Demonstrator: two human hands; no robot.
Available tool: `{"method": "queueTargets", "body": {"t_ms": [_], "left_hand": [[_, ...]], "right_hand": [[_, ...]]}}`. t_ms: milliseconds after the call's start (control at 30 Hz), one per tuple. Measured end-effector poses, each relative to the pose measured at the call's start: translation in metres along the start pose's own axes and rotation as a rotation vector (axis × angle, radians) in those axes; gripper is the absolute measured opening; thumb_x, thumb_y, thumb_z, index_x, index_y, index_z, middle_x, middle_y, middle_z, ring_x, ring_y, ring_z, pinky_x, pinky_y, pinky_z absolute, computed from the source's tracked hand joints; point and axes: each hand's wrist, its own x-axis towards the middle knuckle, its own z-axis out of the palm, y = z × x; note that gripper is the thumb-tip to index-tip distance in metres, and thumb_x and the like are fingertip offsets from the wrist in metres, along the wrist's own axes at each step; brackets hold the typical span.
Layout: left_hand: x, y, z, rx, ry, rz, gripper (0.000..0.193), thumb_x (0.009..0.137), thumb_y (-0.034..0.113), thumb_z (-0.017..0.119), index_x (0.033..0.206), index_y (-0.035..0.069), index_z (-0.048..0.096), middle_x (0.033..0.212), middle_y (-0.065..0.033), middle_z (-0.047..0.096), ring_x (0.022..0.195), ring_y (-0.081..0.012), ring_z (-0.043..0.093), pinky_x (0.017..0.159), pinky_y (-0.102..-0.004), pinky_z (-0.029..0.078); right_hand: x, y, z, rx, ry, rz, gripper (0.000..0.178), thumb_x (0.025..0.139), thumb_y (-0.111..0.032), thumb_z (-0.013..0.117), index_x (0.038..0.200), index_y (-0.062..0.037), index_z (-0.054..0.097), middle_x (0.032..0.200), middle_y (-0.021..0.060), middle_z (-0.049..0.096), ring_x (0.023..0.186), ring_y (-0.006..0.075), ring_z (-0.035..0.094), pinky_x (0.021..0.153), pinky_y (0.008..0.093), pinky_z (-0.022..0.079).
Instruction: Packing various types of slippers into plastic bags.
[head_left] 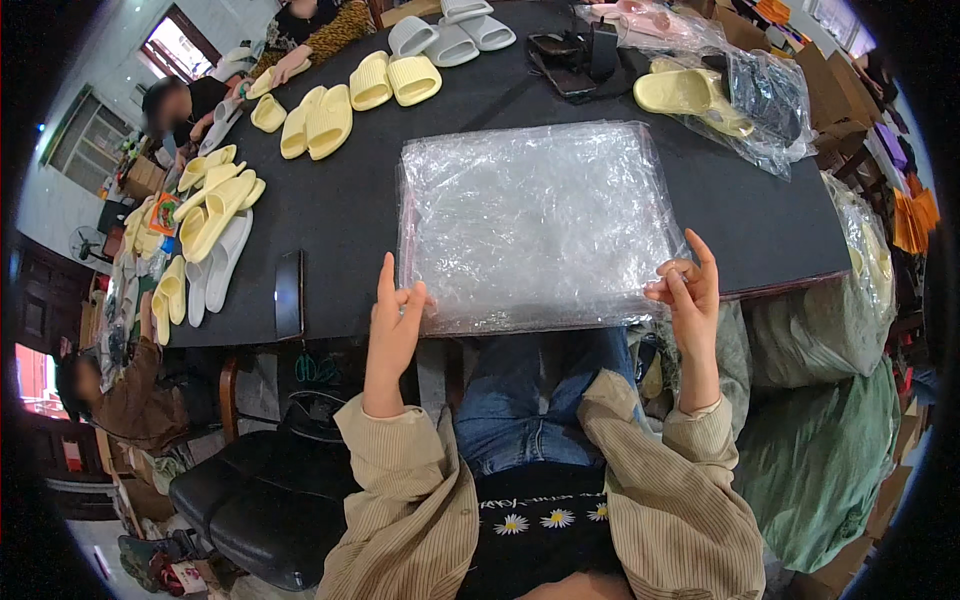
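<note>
Right now the left hand [393, 318] pinches the near left corner of a stack of clear plastic bags [535, 225], and the right hand [686, 285] pinches its near right corner. That stack lies flat at the near edge of the black table [350, 200], with yellow slippers [318, 120] lying well apart to the left.

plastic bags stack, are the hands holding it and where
Both hands pinch the clear plastic bags stack at its near edge: the left hand at the near-left corner, the right hand at the near-right corner, over the black table.
</note>
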Motion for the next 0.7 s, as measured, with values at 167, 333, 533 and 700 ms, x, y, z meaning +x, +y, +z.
{"method": "queueTargets", "body": {"t_ms": [167,333,533,700], "left_hand": [[-0.01,-0.002,0.006,-0.459,0.16,-0.01,0.052,0.095,0.004,0.058,0.141,0.0,0.035,0.077,-0.0012,0.057,0.074,-0.008,0.052,0.076,-0.023,0.041],[-0.013,-0.005,-0.014,-0.605,0.228,-0.021,0.045,0.094,0.0,0.058,0.136,0.001,0.042,0.076,0.0013,0.052,0.076,-0.0064,0.047,0.077,-0.0201,0.036],[-0.023,0.011,-0.029,0.484,0.04,0.132,0.05,0.088,0.012,0.067,0.135,0.003,0.049,0.085,-0.0044,0.051,0.084,-0.0175,0.048,0.083,-0.0309,0.04],[0.002,0.027,0.002,0.627,0.149,0.4,0.05,0.089,0.019,0.066,0.133,0.002,0.051,0.114,-0.0149,0.053,0.105,-0.0314,0.05,0.098,-0.0417,0.036]], "right_hand": [[-0.007,0.005,0.007,0.022,0.09,-0.031,0.05,0.097,0.0,0.05,0.144,-0.0061,0.034,0.097,0.0071,0.061,0.078,0.0135,0.066,0.07,0.0265,0.059],[-0.01,0.003,-0.02,0.053,0.213,-0.106,0.048,0.098,-0.003,0.05,0.144,-0.0051,0.035,0.103,0.009,0.062,0.072,0.011,0.064,0.063,0.0231,0.054],[-0.022,-0.012,0.0,-0.13,0.071,-0.073,0.077,0.088,-0.02,0.068,0.15,-0.0048,0.025,0.109,0.0121,0.062,0.064,0.009,0.055,0.055,0.0219,0.044],[-0.008,-0.02,0.016,-0.929,0.142,-0.278,0.106,0.066,-0.029,0.088,0.15,-0.0049,0.028,0.108,0.0071,0.062,0.07,0.0171,0.057,0.077,0.031,0.045]]}}
